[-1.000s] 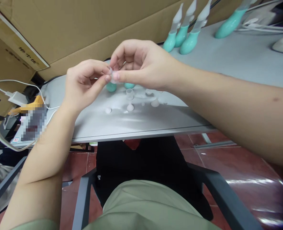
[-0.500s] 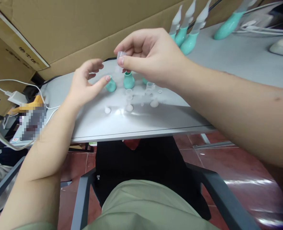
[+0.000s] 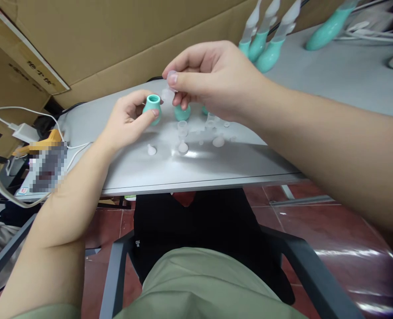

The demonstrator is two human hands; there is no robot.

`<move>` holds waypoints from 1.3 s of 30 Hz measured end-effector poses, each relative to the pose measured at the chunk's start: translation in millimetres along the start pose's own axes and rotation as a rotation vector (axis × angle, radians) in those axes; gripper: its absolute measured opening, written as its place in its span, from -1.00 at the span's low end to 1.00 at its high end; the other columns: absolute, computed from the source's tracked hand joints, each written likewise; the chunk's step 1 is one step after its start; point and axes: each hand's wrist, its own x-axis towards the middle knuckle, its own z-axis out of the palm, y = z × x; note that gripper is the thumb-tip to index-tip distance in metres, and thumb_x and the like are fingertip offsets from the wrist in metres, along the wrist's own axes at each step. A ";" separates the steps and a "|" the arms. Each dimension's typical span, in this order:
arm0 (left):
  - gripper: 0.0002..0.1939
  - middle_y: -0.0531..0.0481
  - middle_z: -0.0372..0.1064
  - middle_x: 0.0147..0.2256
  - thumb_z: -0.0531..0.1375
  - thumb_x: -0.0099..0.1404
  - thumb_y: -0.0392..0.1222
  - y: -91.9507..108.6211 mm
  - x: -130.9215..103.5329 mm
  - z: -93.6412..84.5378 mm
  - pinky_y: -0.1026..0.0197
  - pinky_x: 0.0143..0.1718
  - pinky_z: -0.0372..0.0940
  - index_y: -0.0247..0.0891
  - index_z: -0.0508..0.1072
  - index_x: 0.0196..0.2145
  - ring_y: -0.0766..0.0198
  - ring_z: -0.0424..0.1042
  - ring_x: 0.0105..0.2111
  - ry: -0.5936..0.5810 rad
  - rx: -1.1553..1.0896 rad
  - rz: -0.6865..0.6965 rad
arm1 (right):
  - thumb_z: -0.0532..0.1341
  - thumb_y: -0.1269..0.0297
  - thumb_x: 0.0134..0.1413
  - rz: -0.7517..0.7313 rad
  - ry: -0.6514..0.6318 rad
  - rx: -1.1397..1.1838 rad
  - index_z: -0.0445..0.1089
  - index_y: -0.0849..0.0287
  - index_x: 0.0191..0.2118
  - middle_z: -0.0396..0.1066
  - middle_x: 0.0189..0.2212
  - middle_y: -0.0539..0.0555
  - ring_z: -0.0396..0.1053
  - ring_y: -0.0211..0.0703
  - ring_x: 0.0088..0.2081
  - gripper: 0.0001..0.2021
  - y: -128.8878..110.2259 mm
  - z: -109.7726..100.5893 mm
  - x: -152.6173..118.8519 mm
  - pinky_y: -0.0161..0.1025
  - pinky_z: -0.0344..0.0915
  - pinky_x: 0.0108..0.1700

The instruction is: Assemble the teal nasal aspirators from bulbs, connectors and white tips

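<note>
My left hand point(image 3: 130, 117) has its fingers wrapped round a teal squeeze bulb point(image 3: 153, 106), whose round open mouth faces up. Just to the right, my right hand point(image 3: 203, 79) pinches a clear plastic tube piece point(image 3: 168, 92) between thumb and fingers, close beside the bulb's mouth but apart from it. Behind the right fingers stands a second teal bulb point(image 3: 182, 113); a third is mostly hidden by that hand. On the table below lie clear plastic cups point(image 3: 183, 128) and white cone-shaped tips point(image 3: 151, 149), along with small clear discs.
Several assembled teal aspirators point(image 3: 270, 55) with white tips stand at the back right, against a cardboard wall point(image 3: 123, 40). At the left are a yellow tool point(image 3: 46, 142), a blurred-out device and white cables point(image 3: 33, 108). The grey table's front edge point(image 3: 196, 188) runs before my lap.
My left hand has closed round the left teal bulb and lifted it slightly, tilting its mouth toward me. My right hand still holds the clear piece, now tilted. The view has shifted slightly.
</note>
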 end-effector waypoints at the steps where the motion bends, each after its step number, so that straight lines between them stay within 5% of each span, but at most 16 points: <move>1: -0.34 -0.05 0.63 -0.19 0.43 0.51 0.65 5.2 -2.0 0.6 -0.04 -0.16 0.63 -0.05 0.66 -0.11 0.10 0.62 -0.24 -0.029 -0.025 -0.023 | 0.28 0.82 0.65 -0.007 -0.002 0.013 0.60 0.30 -0.23 0.54 -0.49 -0.10 0.54 -0.35 -0.50 -0.62 2.2 -0.9 0.3 -0.38 0.41 -0.47; 6: -0.37 -0.06 0.64 -0.20 0.29 0.63 0.60 28.1 -9.6 2.8 -0.15 -0.11 0.67 -0.03 0.68 -0.11 0.02 0.67 -0.25 -0.122 -0.027 -0.113 | 0.53 0.74 0.46 -0.119 -0.075 0.139 0.65 0.30 -0.17 0.62 -0.43 -0.06 0.58 -0.32 -0.46 -0.77 14.7 -5.1 1.3 -0.39 0.47 -0.42; 9: -0.34 -0.05 0.68 -0.13 0.26 0.62 0.64 28.4 -9.4 2.6 -0.18 -0.06 0.67 -0.02 0.68 -0.09 0.00 0.70 -0.22 -0.123 -0.025 -0.116 | 0.48 0.74 0.51 -0.126 -0.075 0.121 0.64 0.29 -0.18 0.64 -0.44 -0.03 0.56 -0.31 -0.48 -0.76 17.2 -4.6 1.4 -0.37 0.47 -0.41; 15: -0.25 -0.04 0.64 -0.24 0.26 0.60 0.75 19.2 -8.6 4.9 -0.10 -0.25 0.60 -0.02 0.68 -0.06 0.09 0.60 -0.36 -0.103 -0.053 -0.100 | 0.39 0.90 0.41 -0.161 -0.133 0.058 0.63 0.28 -0.22 0.64 -0.47 -0.08 0.58 -0.36 -0.46 -0.64 12.5 -4.7 -1.3 -0.43 0.45 -0.35; 23: -0.18 -0.02 0.56 -0.28 0.14 0.67 0.79 25.4 -11.6 6.0 -0.15 -0.15 0.72 -0.04 0.61 -0.17 0.03 0.74 -0.30 -0.109 0.033 -0.125 | 0.29 1.01 0.36 -0.135 -0.133 -0.095 0.63 0.27 -0.26 0.60 -0.51 -0.08 0.48 -0.36 -0.50 -0.54 6.1 -4.7 -3.9 -0.38 0.37 -0.42; 35: -0.17 -0.02 0.58 -0.27 0.15 0.63 0.83 29.0 -9.9 4.1 -0.17 -0.05 0.74 -0.01 0.60 -0.18 0.04 0.70 -0.26 -0.109 0.086 -0.114 | 0.63 0.42 0.35 -0.300 -0.116 -0.281 0.62 0.02 -0.30 0.59 -0.36 -0.03 0.52 -0.11 -0.26 -0.74 16.5 -6.4 -9.0 -0.14 0.33 -0.15; 39: -0.25 -0.03 0.57 -0.27 0.20 0.67 0.74 30.6 -10.1 3.1 -0.12 -0.07 0.69 -0.01 0.59 -0.19 0.05 0.67 -0.27 -0.114 0.051 -0.096 | 0.58 0.45 0.27 -0.341 -0.084 -0.325 0.57 -0.01 -0.33 0.58 -0.36 -0.05 0.50 -0.08 -0.26 -0.73 19.3 -6.5 -9.7 -0.10 0.34 -0.12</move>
